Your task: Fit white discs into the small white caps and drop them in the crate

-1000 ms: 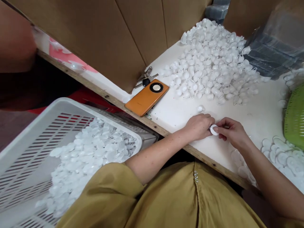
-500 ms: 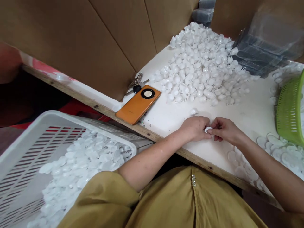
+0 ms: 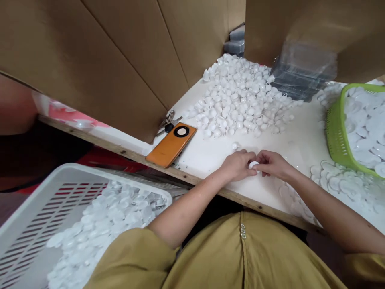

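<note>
Above the white tabletop, my left hand and my right hand meet with fingers closed. Between their fingertips is a small white plastic disc-like piece, its pale round face showing. Both hands touch it; whether a second part sits behind it is hidden by the fingers. Just beyond my left hand lies a single small white cup. Farther back spreads a heap of tiny white cups with handles. Flat white round saucer-like pieces lie to the right of my right forearm.
An orange phone and keys lie by a tall cardboard sheet. A green basket holds white pieces at right. Below left stands a white crate of white pieces. Clear plastic-wrapped stacks stand behind.
The camera view has shifted, bringing more of the green basket into sight. Both hands keep hold of the white piece in nearly the same pose.
</note>
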`<act>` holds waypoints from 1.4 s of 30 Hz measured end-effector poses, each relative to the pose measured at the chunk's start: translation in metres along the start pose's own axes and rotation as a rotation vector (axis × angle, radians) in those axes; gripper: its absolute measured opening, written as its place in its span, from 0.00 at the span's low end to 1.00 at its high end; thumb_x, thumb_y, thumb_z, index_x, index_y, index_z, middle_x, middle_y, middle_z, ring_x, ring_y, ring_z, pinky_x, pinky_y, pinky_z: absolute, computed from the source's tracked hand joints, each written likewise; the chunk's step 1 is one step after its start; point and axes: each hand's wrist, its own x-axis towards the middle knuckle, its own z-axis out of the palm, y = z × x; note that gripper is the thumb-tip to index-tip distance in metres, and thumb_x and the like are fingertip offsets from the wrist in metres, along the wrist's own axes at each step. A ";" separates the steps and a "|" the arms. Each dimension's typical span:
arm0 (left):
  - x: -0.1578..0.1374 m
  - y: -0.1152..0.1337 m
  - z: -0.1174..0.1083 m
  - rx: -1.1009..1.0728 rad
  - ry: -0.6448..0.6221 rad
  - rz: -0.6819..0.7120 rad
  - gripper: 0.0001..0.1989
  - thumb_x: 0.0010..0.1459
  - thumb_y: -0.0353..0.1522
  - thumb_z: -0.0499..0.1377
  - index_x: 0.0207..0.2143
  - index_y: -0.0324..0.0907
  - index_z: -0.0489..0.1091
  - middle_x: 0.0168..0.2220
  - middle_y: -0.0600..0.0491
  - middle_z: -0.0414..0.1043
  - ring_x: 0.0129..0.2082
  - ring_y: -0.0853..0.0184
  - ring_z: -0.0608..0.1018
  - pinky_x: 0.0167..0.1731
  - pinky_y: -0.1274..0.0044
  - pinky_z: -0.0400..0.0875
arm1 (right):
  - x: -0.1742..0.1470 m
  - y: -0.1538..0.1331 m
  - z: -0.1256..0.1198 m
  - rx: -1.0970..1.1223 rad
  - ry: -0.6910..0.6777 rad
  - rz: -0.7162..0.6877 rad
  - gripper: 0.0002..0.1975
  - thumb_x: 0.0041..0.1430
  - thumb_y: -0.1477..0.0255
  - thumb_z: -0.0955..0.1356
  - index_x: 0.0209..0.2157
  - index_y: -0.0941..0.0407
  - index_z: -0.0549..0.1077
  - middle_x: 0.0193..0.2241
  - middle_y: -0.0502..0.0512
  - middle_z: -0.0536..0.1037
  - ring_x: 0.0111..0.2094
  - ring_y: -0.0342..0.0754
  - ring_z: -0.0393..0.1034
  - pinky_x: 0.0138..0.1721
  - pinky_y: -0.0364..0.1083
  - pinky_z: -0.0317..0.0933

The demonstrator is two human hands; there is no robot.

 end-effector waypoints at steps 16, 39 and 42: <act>-0.020 0.004 0.023 -0.291 0.164 -0.024 0.10 0.53 0.35 0.61 0.37 0.43 0.66 0.31 0.56 0.71 0.32 0.69 0.74 0.35 0.77 0.70 | -0.015 0.012 0.012 -0.118 0.089 -0.024 0.08 0.56 0.66 0.69 0.33 0.56 0.71 0.21 0.49 0.74 0.17 0.41 0.68 0.17 0.39 0.59; -0.037 -0.004 0.008 -0.282 0.235 -0.078 0.07 0.51 0.32 0.60 0.27 0.42 0.62 0.26 0.58 0.63 0.27 0.71 0.67 0.30 0.78 0.63 | -0.014 0.021 -0.040 -0.327 0.307 -0.086 0.11 0.55 0.61 0.68 0.33 0.54 0.70 0.25 0.49 0.73 0.21 0.44 0.67 0.23 0.43 0.59; -0.090 -0.024 -0.028 -0.347 0.272 -0.170 0.09 0.52 0.38 0.59 0.30 0.43 0.63 0.27 0.57 0.65 0.27 0.70 0.68 0.30 0.78 0.64 | -0.022 0.039 -0.066 -0.621 0.431 -0.077 0.11 0.49 0.63 0.71 0.33 0.54 0.72 0.31 0.53 0.73 0.29 0.48 0.69 0.30 0.46 0.61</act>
